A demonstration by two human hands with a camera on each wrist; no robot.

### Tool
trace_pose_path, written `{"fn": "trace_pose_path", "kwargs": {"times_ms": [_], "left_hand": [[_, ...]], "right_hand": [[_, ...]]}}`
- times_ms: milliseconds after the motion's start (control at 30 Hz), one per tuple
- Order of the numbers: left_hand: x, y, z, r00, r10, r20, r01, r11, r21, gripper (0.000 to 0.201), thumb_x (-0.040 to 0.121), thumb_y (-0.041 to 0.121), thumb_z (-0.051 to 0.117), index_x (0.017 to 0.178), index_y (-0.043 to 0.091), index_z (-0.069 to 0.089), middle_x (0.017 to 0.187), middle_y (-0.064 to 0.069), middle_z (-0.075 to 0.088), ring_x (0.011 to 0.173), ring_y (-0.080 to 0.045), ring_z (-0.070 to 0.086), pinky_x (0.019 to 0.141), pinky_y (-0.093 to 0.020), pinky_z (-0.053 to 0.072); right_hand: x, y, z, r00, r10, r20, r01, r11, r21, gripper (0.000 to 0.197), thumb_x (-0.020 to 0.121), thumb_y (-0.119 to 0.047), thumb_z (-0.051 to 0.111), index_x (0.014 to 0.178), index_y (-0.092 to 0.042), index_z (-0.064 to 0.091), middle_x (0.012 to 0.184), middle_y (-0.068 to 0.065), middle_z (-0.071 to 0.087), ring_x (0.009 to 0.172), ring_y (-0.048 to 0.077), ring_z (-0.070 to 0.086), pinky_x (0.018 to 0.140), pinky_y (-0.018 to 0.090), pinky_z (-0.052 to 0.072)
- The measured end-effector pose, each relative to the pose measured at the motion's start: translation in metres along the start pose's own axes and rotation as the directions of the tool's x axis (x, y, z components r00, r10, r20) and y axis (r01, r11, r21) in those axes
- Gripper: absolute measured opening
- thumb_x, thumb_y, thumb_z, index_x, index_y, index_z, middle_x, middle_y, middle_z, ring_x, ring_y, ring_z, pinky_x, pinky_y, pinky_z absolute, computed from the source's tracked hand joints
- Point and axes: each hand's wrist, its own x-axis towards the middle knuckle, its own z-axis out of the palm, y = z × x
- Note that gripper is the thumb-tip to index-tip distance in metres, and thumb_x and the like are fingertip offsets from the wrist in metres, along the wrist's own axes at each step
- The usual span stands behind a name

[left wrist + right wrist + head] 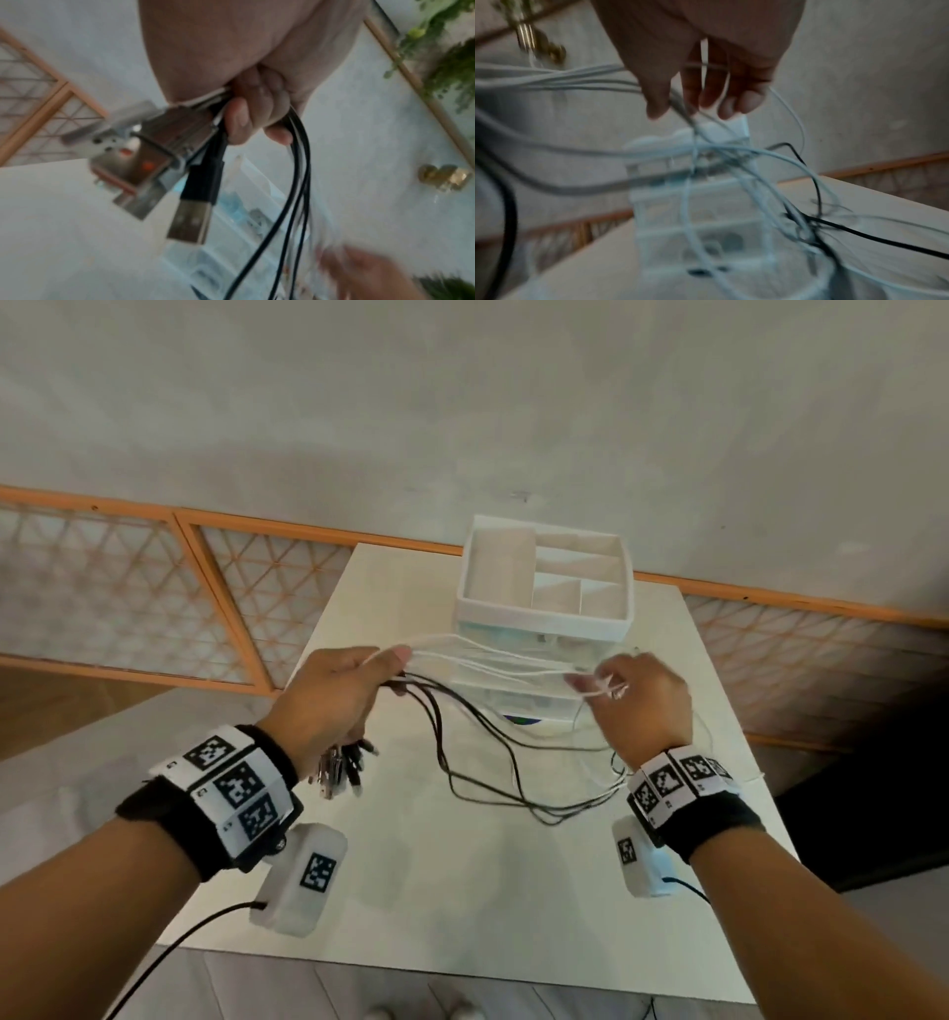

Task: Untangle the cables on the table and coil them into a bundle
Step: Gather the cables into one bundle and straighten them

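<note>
My left hand [354, 690] grips a bunch of black and white cables; their USB plugs [341, 767] hang below the fist, seen close as the plugs [164, 162] in the left wrist view. Several white cables [493, 660] stretch taut across to my right hand [626, 690], which pinches them between thumb and fingers [706, 95]. Black cables [488, 762] sag in loops from the left hand [252, 109] down to the white table [462, 891] and run toward the right wrist. Both hands are raised above the table, in front of the organizer.
A white drawer organizer [544, 598] with open top compartments stands at the table's back centre, right behind the stretched cables. Wrist camera leads trail off the table's near edge. An orange-framed lattice panel [154, 588] runs along the wall behind.
</note>
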Motion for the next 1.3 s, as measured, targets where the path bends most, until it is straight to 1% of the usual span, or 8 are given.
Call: {"fn": "trace_pose_path", "kwargs": {"times_ms": [167,300,467,567,700,833,1100,1300], "left_hand": [[0.009,0.007,-0.011,0.999,0.001,-0.038,-0.005,0.995,-0.101,0.038,0.094,0.038,0.062,0.068,0.011,0.056,0.045,0.005,0.025,0.04,-0.017,0.017,0.042,-0.024,0.02],[0.006,0.0,-0.002,0.999,-0.049,0.011,0.05,0.997,-0.059,0.049,0.095,0.037,0.061,0.057,0.02,0.037,0.047,0.005,0.023,0.044,-0.017,0.015,0.043,-0.026,0.018],[0.001,0.004,0.009,0.999,-0.037,0.029,0.038,0.998,-0.047,0.044,0.097,0.041,0.057,0.069,0.007,0.053,0.044,0.005,0.025,0.042,-0.016,0.016,0.045,-0.027,0.018],[-0.001,0.009,0.018,0.998,-0.002,0.067,0.001,1.0,0.019,0.048,0.094,0.047,0.057,0.065,0.011,0.044,0.047,0.003,0.023,0.046,-0.016,0.015,0.048,-0.029,0.018],[-0.008,0.018,0.035,0.987,0.01,0.158,-0.022,0.997,0.077,0.054,0.096,0.055,0.049,0.057,0.018,0.057,0.046,0.002,0.026,0.044,-0.016,0.02,0.047,-0.028,0.019],[-0.01,0.012,0.025,0.99,-0.001,0.144,-0.01,0.997,0.077,0.051,0.101,0.045,0.044,0.067,0.009,0.057,0.046,0.003,0.026,0.044,-0.017,0.017,0.048,-0.03,0.016],[-0.008,-0.031,-0.001,0.999,-0.017,0.049,0.007,0.979,0.203,0.053,0.101,0.046,0.043,0.068,0.008,0.058,0.046,0.003,0.032,0.04,-0.014,0.024,0.041,-0.022,0.024],[-0.007,-0.053,0.004,0.991,-0.052,0.126,0.024,0.975,0.22,0.052,0.103,0.045,0.039,0.07,0.01,0.058,0.048,0.005,0.035,0.043,-0.014,0.027,0.046,-0.026,0.028]], "right_hand": [[-0.041,0.059,0.017,0.717,0.442,0.54,-0.152,0.854,-0.497,0.055,0.093,-0.067,0.043,0.09,-0.018,0.068,0.104,0.008,0.071,0.102,0.031,0.065,0.08,0.032,0.046],[-0.032,0.067,0.003,0.86,0.464,0.212,-0.426,0.882,-0.204,0.047,0.092,-0.035,0.065,0.13,-0.008,0.062,0.127,0.012,0.067,0.117,0.029,0.062,0.101,0.034,0.045],[-0.02,0.025,-0.018,0.793,0.342,0.504,-0.115,0.896,-0.428,0.102,0.074,-0.038,0.068,0.156,-0.028,0.008,0.165,0.004,0.007,0.147,0.033,0.024,0.114,0.053,0.032],[-0.027,-0.038,-0.022,0.82,-0.07,0.568,0.049,0.997,0.052,0.109,0.07,-0.045,0.069,0.158,-0.034,0.004,0.167,-0.004,0.011,0.152,0.02,0.016,0.121,0.051,0.021],[-0.045,-0.112,0.008,0.885,-0.327,0.33,0.223,0.922,0.316,0.076,0.078,-0.045,0.068,0.146,-0.026,0.038,0.136,-0.001,0.062,0.121,0.021,0.058,0.104,0.042,0.042],[-0.026,-0.09,0.023,0.935,-0.092,0.344,0.015,0.976,0.219,0.01,0.084,-0.024,0.061,0.077,-0.02,0.067,0.068,-0.001,0.066,0.068,0.024,0.06,0.064,0.03,0.045],[0.009,-0.031,-0.001,0.974,0.162,0.159,-0.177,0.98,0.088,0.023,0.087,-0.017,0.061,0.097,-0.026,0.08,0.089,-0.003,0.078,0.08,0.012,0.06,0.064,-0.005,0.031],[0.016,-0.018,-0.01,0.944,0.289,0.161,-0.307,0.947,0.098,0.018,0.087,-0.036,0.07,0.08,-0.023,0.08,0.071,0.009,0.072,0.078,0.033,0.066,0.07,0.031,0.051]]}}
